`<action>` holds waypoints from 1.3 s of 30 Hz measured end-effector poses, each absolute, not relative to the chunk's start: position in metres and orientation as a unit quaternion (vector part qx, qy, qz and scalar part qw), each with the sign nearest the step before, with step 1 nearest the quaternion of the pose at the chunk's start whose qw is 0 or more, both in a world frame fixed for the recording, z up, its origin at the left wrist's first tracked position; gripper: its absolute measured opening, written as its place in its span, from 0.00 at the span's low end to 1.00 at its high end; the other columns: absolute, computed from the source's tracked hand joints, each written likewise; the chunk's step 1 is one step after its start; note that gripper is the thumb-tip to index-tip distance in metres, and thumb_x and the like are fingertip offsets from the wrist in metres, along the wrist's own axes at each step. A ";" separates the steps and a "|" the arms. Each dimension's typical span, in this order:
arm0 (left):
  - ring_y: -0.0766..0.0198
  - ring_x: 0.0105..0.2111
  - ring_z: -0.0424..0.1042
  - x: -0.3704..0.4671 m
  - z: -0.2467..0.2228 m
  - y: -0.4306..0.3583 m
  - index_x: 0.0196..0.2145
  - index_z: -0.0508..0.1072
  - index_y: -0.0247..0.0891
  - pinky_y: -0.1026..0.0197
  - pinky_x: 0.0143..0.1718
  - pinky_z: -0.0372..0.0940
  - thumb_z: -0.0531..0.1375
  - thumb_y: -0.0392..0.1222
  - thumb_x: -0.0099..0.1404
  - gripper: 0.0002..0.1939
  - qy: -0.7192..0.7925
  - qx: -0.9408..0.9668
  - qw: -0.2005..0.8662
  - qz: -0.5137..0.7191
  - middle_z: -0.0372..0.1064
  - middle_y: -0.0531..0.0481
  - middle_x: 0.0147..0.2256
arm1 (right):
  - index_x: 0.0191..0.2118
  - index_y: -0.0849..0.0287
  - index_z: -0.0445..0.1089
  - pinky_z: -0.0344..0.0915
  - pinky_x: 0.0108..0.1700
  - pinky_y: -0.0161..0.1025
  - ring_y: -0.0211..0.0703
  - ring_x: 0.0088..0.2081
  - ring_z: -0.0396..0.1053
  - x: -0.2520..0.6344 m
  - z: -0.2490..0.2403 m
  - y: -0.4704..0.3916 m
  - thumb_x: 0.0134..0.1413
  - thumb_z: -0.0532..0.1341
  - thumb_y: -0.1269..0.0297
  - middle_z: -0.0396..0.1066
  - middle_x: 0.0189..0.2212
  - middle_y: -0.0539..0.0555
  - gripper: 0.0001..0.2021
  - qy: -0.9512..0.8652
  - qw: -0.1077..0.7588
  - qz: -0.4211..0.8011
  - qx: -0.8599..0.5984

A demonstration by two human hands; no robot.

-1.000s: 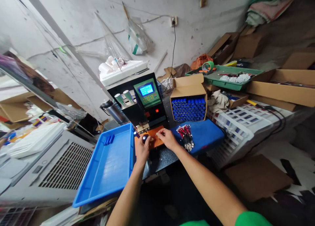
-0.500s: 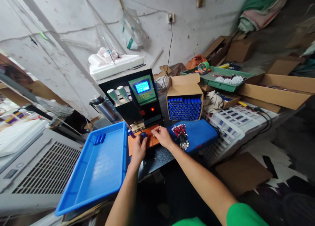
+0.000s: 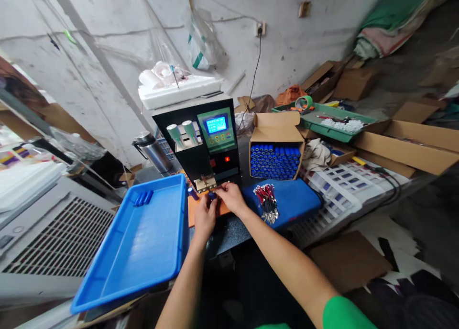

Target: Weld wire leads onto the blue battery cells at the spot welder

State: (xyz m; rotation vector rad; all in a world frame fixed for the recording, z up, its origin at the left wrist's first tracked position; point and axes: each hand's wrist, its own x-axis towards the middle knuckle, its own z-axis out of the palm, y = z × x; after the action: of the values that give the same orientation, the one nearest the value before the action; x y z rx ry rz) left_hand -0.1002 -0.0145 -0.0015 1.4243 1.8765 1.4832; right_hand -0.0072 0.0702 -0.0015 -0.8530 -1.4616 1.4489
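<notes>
My left hand [image 3: 205, 217] is closed round a blue cylindrical battery cell [image 3: 212, 195], held under the electrodes of a black spot welder [image 3: 219, 170]. Close beside it, my right hand [image 3: 232, 197] pinches a thin wire lead whose small pale end [image 3: 228, 181] pokes out by the fingers. Most of that lead is hidden. Both hands are over an orange mat [image 3: 191, 215]. A second blue cell [image 3: 192, 193] stands left of the electrodes. To the right, a bundle of red and black wire leads [image 3: 266, 202] lies on a blue pad [image 3: 296, 200].
On the left, a blue tray [image 3: 143, 243] has several blue cells [image 3: 143, 198] near its far end. Behind the pad, a cardboard box [image 3: 276, 134] is packed with cells. A steel flask [image 3: 153, 152] stands left of the welder; a green tray [image 3: 332, 121] lies back right.
My right hand has moved in closer to the left hand and the electrodes. The left hand still grips the cell. The whole view has shifted slightly.
</notes>
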 end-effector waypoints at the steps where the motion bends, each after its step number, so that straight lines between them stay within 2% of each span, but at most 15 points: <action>1: 0.57 0.40 0.74 -0.100 -0.002 -0.015 0.43 0.72 0.38 0.56 0.45 0.67 0.56 0.44 0.64 0.13 0.664 0.503 0.175 0.525 0.75 0.45 0.39 | 0.28 0.59 0.74 0.69 0.35 0.37 0.45 0.32 0.74 -0.008 -0.002 0.070 0.51 0.63 0.60 0.76 0.27 0.53 0.08 -0.598 0.437 0.574 -0.349; 10: 0.57 0.42 0.74 -0.099 -0.002 -0.016 0.46 0.71 0.38 0.56 0.46 0.66 0.56 0.45 0.65 0.15 0.652 0.497 0.193 0.540 0.75 0.45 0.42 | 0.29 0.57 0.75 0.69 0.36 0.38 0.47 0.35 0.75 -0.012 -0.004 0.070 0.53 0.65 0.60 0.78 0.29 0.53 0.07 -0.617 0.427 0.557 -0.358; 20: 0.57 0.39 0.74 -0.099 -0.003 -0.016 0.46 0.71 0.37 0.56 0.44 0.67 0.56 0.45 0.65 0.14 0.657 0.498 0.186 0.534 0.75 0.45 0.40 | 0.29 0.58 0.74 0.69 0.36 0.39 0.48 0.34 0.76 -0.012 0.004 0.067 0.52 0.64 0.64 0.78 0.29 0.54 0.05 -0.612 0.428 0.558 -0.361; 35: 0.58 0.36 0.73 -0.098 -0.002 -0.017 0.43 0.72 0.39 0.58 0.40 0.66 0.56 0.45 0.65 0.12 0.666 0.499 0.170 0.528 0.74 0.47 0.37 | 0.29 0.58 0.75 0.69 0.36 0.39 0.48 0.35 0.75 -0.011 0.001 0.067 0.53 0.64 0.62 0.78 0.29 0.54 0.07 -0.610 0.426 0.566 -0.354; 39: 0.57 0.39 0.73 -0.098 -0.004 -0.016 0.45 0.72 0.38 0.57 0.43 0.66 0.56 0.44 0.65 0.13 0.670 0.502 0.160 0.522 0.74 0.46 0.39 | 0.29 0.58 0.74 0.69 0.38 0.39 0.48 0.35 0.76 -0.011 0.001 0.066 0.53 0.64 0.63 0.78 0.30 0.54 0.06 -0.608 0.427 0.569 -0.352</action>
State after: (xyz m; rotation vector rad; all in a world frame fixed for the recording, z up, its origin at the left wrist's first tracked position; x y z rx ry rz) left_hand -0.0982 -0.0158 -0.0043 1.4342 1.9146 1.4918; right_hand -0.0106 0.0665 0.0005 -0.8785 -1.5194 1.4229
